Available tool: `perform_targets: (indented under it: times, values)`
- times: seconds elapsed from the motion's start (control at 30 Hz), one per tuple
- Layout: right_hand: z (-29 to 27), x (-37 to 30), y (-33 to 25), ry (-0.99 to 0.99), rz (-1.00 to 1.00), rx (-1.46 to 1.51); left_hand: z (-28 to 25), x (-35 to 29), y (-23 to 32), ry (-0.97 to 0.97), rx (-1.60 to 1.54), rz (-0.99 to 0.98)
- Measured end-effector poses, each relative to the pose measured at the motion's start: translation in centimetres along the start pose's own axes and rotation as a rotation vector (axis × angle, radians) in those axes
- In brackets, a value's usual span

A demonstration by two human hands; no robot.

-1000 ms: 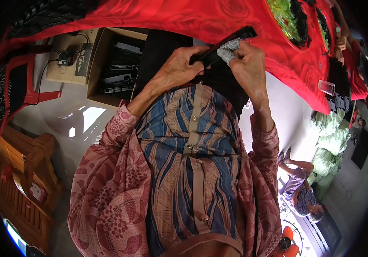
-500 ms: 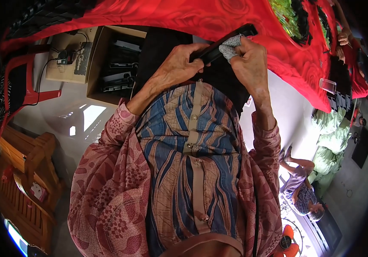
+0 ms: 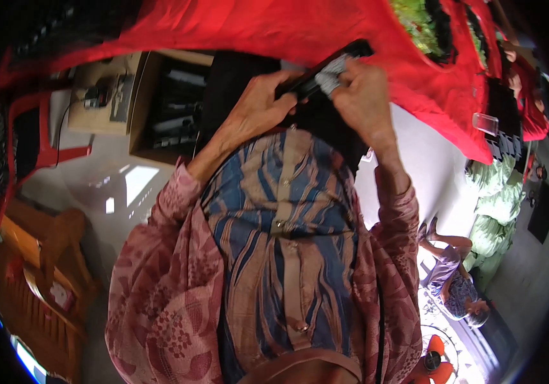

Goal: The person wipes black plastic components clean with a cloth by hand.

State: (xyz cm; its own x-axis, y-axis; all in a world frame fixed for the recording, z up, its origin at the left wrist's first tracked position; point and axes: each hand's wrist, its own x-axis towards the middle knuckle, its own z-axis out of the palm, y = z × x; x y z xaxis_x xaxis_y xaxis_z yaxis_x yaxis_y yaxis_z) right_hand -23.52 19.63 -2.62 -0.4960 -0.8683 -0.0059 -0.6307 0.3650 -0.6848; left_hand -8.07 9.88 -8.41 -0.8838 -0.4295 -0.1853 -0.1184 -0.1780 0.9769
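Over my lap I have a long, flat black piece (image 3: 359,48), tilted with its far end up to the right; its exact kind does not show. My left hand (image 3: 259,104) grips its near left end, thumb on top and fingers behind. My right hand (image 3: 365,97) is closed on a grey speckled cloth (image 3: 332,75) and presses it against the black piece's face. The right fingertips are partly hidden by the cloth and blurred. The far end of the piece lies before a red rose-patterned cloth (image 3: 274,25).
An open cardboard box (image 3: 139,121) with several black pieces stands left, beside another carton (image 3: 86,118). Red chair (image 3: 22,115) and wooden chair (image 3: 50,281) are further left. At right are a clear cup (image 3: 485,123), green bundles (image 3: 495,198) and a seated person (image 3: 456,281).
My right hand has slid a little left and down along the black piece with the cloth. The left hand keeps its grip. The whole view has shifted slightly.
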Motion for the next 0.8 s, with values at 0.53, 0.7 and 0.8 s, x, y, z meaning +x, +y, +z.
perform_targets:
  times: [0.53,0.7,0.8]
  values:
    - [1.0,-2.2,-1.4,0.097,-0.017,-0.095,0.6,-1.7,-0.1,0.094,0.208,0.08]
    - [0.4,-1.2,-1.5,0.015,-0.034,-0.101,0.5,-1.1,1.0,0.068,0.192,0.032]
    - [0.7,-1.1,-1.3,0.072,-0.029,-0.121,0.8,-0.7,1.5,0.071,0.261,0.01]
